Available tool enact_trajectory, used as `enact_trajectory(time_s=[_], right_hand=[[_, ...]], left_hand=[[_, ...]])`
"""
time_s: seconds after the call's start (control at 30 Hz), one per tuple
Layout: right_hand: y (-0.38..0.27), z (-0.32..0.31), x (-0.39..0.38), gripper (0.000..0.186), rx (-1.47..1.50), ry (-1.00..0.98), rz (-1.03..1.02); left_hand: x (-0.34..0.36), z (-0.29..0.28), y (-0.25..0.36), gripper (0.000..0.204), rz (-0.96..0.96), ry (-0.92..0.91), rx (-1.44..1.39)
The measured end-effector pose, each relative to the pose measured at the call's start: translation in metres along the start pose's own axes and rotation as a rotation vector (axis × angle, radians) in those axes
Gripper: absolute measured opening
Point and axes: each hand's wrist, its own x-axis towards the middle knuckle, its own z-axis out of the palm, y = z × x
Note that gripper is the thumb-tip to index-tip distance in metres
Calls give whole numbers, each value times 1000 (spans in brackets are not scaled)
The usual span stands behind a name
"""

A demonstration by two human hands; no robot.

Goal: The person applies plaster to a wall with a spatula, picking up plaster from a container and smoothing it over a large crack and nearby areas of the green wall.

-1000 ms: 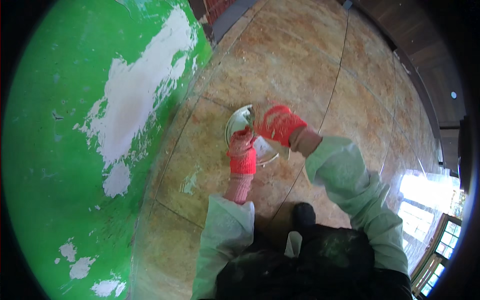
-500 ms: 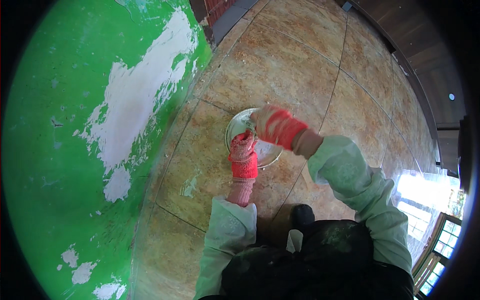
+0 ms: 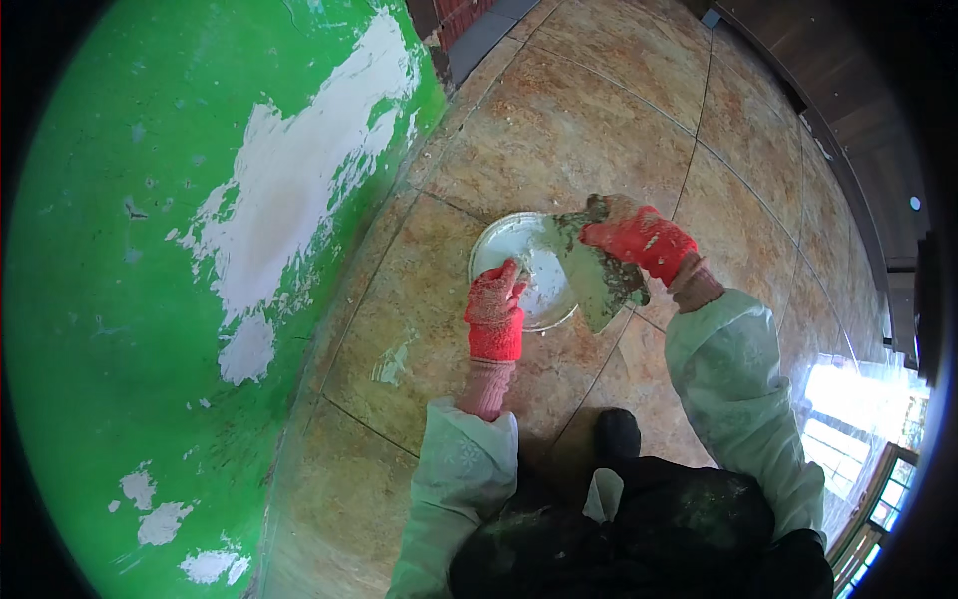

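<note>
A round white bucket [image 3: 548, 322] of white paste stands on the floor in front of me. My left hand [image 3: 494, 299], in a red and pale work glove, is closed over its near left side. What those fingers grip is mostly hidden; a small pale bit shows at their tips. In a matching glove, my right hand [image 3: 639, 238] holds a paste-smeared plastering trowel [image 3: 596, 285]. Its wide flat blade is tilted over the bucket's right side and hides part of the rim. Both gloves are spotted with paste.
At the left rises a green wall [image 3: 130, 329] with a large white paste patch [image 3: 289, 190] and smaller ones lower down. Brown floor tiles [image 3: 579, 120] bear a paste smear [image 3: 392, 361] beside the wall. Dark panelling [image 3: 838, 80] stands far right. My dark shoe [image 3: 617, 433] is near the bucket.
My right hand has moved right, from over the bucket to beside it, and the trowel blade now shows. The left hand stays at the bucket. The whole view has shifted slightly.
</note>
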Motion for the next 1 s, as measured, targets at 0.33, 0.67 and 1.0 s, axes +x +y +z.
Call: enact_trajectory(time_s=[0.33, 0.67, 1.0], right_hand=[[95, 13, 38, 23, 552, -2, 94], [94, 29, 33, 29, 378, 75, 135], [104, 55, 22, 25, 268, 46, -289]], left_hand=[[24, -39, 50, 30, 219, -197, 599], [91, 23, 67, 71, 76, -748, 874], [85, 1, 63, 51, 2, -557, 484]])
